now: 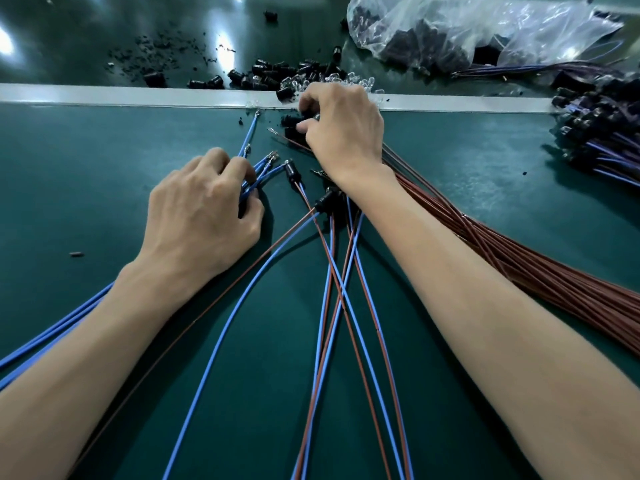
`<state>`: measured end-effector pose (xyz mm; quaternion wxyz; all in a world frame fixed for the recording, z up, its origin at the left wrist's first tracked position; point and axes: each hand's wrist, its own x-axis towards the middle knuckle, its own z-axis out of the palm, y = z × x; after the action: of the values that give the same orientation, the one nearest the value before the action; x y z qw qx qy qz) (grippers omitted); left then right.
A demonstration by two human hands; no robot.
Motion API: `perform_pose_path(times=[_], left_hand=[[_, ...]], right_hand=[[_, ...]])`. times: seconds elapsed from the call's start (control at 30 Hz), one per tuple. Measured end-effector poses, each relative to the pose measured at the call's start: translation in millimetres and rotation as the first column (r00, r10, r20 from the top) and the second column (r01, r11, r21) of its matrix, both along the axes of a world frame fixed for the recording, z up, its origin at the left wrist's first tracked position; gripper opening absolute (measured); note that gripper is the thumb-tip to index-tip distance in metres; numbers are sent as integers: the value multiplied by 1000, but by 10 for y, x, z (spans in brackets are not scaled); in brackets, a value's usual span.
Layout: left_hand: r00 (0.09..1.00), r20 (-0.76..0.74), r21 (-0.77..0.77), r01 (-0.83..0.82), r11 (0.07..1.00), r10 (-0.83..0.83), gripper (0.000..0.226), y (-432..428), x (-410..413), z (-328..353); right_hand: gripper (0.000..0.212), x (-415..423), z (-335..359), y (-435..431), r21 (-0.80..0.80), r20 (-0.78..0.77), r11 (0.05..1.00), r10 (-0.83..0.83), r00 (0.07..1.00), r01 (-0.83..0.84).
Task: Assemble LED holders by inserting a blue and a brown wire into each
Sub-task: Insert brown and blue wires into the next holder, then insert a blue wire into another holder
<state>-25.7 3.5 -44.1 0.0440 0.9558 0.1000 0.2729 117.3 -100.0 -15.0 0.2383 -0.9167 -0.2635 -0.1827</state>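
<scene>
Dark green table: open surface left of the left hand; a pale flat strip crosses the far side. One thick bundle of brown wires fans out under the right forearm. One clear plastic bag, far right, holds black parts, too many to count. Left hand is curled round several loose blue wires, pinching them near their tips. Right hand pinches a small black LED holder just below the strip. Two wired black holders show between the hands; others are hidden.
</scene>
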Motion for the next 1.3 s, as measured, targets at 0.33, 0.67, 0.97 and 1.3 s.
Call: perform_pose_path(times=[0.33, 0.67, 0.97, 1.3], left_hand=[[977, 199, -135, 102, 986, -74, 52, -26, -37, 50], [963, 229, -113, 168, 979, -139, 23, -40, -57, 38], [966, 220, -95, 158, 983, -135, 27, -28, -67, 29], [964, 222, -110, 176, 978, -148, 24, -28, -82, 48]], right_hand=[[21, -557, 184, -103, 548, -310, 825, 352, 883, -136], [25, -604, 62, -673, -4, 24, 997, 74, 997, -74], [23, -546, -54, -780, -121, -58, 984, -139, 989, 132], [14, -484, -68, -842, -201, -40, 959, -210, 977, 198]])
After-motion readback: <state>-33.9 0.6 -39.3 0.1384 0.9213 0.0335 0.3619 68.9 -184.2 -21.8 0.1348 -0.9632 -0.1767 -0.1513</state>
